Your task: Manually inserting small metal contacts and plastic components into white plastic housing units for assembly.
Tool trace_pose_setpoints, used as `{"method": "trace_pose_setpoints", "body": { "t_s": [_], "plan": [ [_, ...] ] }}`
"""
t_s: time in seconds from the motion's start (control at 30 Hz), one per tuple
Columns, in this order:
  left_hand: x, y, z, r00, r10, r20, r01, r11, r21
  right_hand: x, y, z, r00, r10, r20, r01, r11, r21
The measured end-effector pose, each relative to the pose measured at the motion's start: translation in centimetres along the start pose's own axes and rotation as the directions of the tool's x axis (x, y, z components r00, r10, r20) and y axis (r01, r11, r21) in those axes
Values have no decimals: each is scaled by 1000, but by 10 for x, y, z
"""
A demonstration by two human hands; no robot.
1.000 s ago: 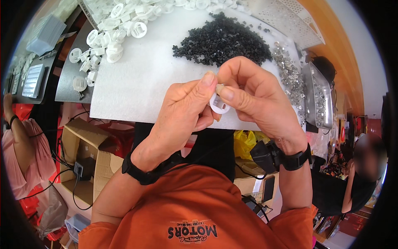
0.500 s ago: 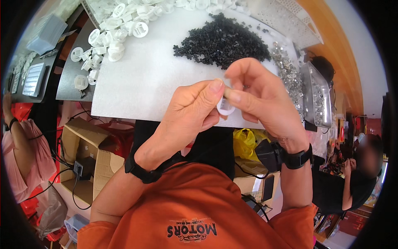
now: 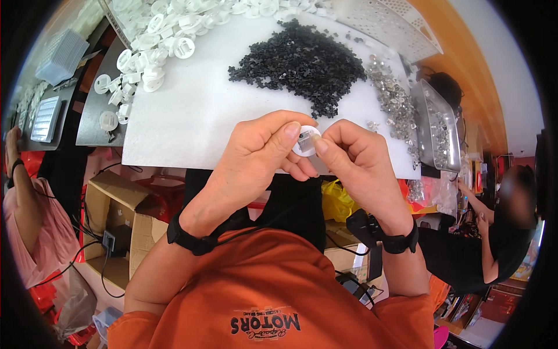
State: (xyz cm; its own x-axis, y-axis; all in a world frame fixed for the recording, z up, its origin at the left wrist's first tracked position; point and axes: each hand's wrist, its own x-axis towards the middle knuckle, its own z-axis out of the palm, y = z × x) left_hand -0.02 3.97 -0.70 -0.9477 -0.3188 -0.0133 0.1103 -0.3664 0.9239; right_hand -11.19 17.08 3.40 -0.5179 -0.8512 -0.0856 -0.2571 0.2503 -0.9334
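Both hands pinch one white disc (image 3: 304,141) at frame centre, left hand (image 3: 256,154) and right hand (image 3: 354,160); a fingertip slip could drop it off the desk (image 3: 192,116) edge.

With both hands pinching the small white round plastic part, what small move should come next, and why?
Probably the right hand should press its thumb down on the small metal piece seated in the small white round plastic part, while the left hand steadies the rim. Both thumbs already meet on it above the white table, and the piece looks set in its centre.
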Motion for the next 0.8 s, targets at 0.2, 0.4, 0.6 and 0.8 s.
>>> {"method": "trace_pose_setpoints", "body": {
  "t_s": [0.2,0.4,0.6,0.8],
  "plan": [
    [0,9,1,999,-46,25,46,999,-25,-1,-1,-3,1000,4,14,-5,1000,21],
    [-1,5,1,999,-37,-14,37,999,2,0,4,-1,999,-45,16,45,999,-4],
    [-1,4,1,999,7,-40,-6,1000,14,0,8,0,995,-101,3,102,994,-42],
    [-1,4,2,997,-49,-57,56,990,129,0,16,1,992,-123,0,123,992,-32]
  ]
}}
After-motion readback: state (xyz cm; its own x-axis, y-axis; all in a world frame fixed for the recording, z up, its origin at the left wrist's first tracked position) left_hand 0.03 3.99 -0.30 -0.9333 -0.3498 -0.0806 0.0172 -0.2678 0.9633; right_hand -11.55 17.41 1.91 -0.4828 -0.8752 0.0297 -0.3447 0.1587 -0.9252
